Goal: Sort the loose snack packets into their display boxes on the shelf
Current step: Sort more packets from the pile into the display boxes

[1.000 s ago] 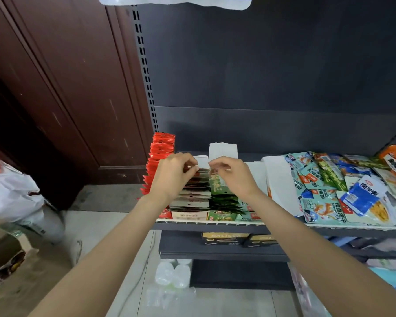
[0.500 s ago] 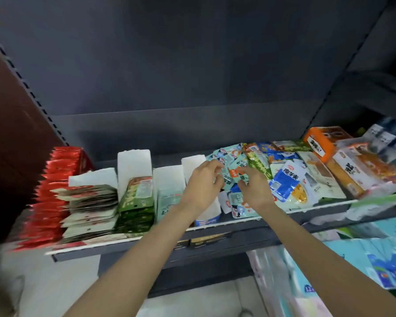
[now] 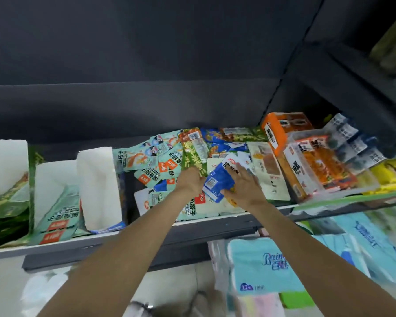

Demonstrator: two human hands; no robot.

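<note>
Loose snack packets (image 3: 169,165) lie heaped on the shelf (image 3: 124,234), spread from mid-shelf toward its right end and reaching the front edge. Judged light, thin, flexible film pouches, glossy and likely to slide over one another; contents probably soft, so a hard squeeze is unwise. Best hold: pinch a flat sealed edge or a corner, lifting one packet clear of its neighbours. Left hand (image 3: 190,181) reaches to the near end of a green packet (image 3: 192,154); whether its fingers pinch it cannot be told. Right hand (image 3: 245,186) lies with fingers spread flat on a blue packet (image 3: 217,181). Colours: mint-teal with orange labels, green, blue, white. White display boxes (image 3: 98,184) stand toward the shelf's left end, one holding teal packets.
</note>
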